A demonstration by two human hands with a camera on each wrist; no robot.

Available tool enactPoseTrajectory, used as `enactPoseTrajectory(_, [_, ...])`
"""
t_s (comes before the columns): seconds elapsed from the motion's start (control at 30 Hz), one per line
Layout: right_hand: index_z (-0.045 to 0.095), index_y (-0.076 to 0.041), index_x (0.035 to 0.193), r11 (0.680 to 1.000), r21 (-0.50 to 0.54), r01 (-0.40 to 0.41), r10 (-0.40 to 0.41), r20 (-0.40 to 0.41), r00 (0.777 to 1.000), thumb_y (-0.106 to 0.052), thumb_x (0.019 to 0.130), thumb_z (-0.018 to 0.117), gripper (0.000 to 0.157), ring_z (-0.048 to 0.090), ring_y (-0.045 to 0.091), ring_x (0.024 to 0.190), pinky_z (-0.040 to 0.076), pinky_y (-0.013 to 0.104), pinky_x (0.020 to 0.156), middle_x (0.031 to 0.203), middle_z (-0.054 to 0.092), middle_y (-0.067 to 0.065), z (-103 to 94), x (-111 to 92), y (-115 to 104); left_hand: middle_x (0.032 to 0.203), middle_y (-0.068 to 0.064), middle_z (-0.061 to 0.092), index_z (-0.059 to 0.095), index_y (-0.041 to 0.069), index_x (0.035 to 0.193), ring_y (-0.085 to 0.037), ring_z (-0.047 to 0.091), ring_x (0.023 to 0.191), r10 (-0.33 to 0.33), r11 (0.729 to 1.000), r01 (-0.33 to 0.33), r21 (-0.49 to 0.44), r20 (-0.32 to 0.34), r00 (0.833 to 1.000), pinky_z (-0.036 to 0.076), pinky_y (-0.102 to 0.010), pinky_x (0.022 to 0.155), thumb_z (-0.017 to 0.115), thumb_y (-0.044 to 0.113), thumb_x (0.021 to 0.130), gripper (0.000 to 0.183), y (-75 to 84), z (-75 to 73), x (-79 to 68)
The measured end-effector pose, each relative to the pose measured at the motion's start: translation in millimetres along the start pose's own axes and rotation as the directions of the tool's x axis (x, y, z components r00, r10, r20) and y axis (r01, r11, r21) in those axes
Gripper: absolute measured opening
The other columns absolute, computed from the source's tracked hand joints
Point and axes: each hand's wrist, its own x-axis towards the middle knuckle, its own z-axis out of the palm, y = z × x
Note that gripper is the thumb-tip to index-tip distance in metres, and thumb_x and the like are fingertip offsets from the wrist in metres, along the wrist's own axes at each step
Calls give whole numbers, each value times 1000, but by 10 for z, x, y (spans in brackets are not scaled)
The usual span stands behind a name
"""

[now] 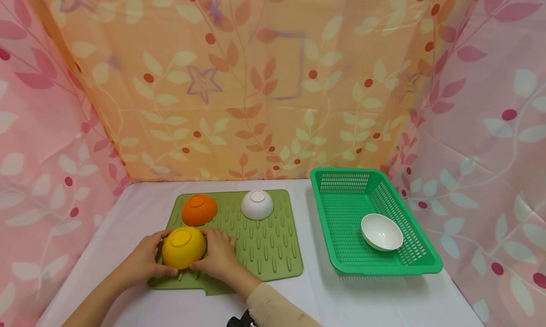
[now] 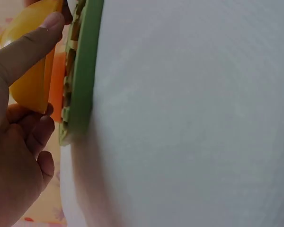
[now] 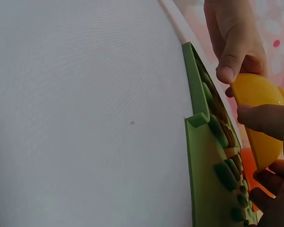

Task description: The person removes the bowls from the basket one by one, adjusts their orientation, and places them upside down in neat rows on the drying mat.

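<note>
A yellow bowl, upside down, is held between both hands low over the front left of a green drying mat. My left hand grips its left side, thumb at the front rim and fingers behind. On the opposite side my right hand grips it the same way. In the left wrist view the rim of the yellow bowl sits just off the mat's ridges. Directly behind it an orange bowl lies inverted on the mat. A white bowl is also inverted, at the mat's back right.
On the right stands a green plastic basket with slotted walls. Inside it a white bowl lies tilted, its hollow facing up. A white cloth covers the table, and patterned curtains enclose the back and sides.
</note>
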Motion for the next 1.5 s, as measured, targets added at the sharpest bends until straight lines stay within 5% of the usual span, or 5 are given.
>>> enactPoseTrajectory(0.43, [53,-22,141,991,-129,-24,21,-23,1000,-50,68,94,88,47,12,126,31,39,103,134,59,-9,119,-16,-58,141,-21,55,38,-3,149,-27,62,117,90,995,-88,-40,32,995,52,-40,100,95,47,66,112,-192,40,66])
enactPoseTrajectory(0.77, [52,-20,142,989,-150,-17,12,-39,999,-50,70,93,88,46,13,127,31,39,107,135,57,-8,113,-38,-61,145,-26,47,33,0,152,-45,48,129,52,997,-50,-50,52,997,40,-69,106,93,49,68,114,-189,50,71])
enactPoseTrajectory(1.0, [51,-18,144,993,-118,-19,18,-3,1000,-49,71,92,90,45,15,131,30,41,112,139,56,-6,80,-45,-55,145,-23,48,33,1,152,-42,44,127,20,998,-16,-59,67,998,39,-70,105,94,47,68,114,-155,69,68])
enactPoseTrajectory(1.27, [51,-15,146,995,84,-44,39,58,998,-43,74,92,88,47,16,133,31,42,117,141,56,-3,-74,-56,-16,146,-23,48,34,2,152,-41,44,126,26,997,-21,-78,75,997,37,-72,105,93,46,70,111,-142,96,76])
enactPoseTrajectory(1.5, [52,-15,146,933,353,-71,11,169,986,-34,82,87,76,56,22,126,50,35,104,142,53,1,-402,-184,-52,148,-23,46,33,4,153,-41,43,128,3,997,3,-74,75,997,35,-73,106,93,46,69,112,-133,95,41])
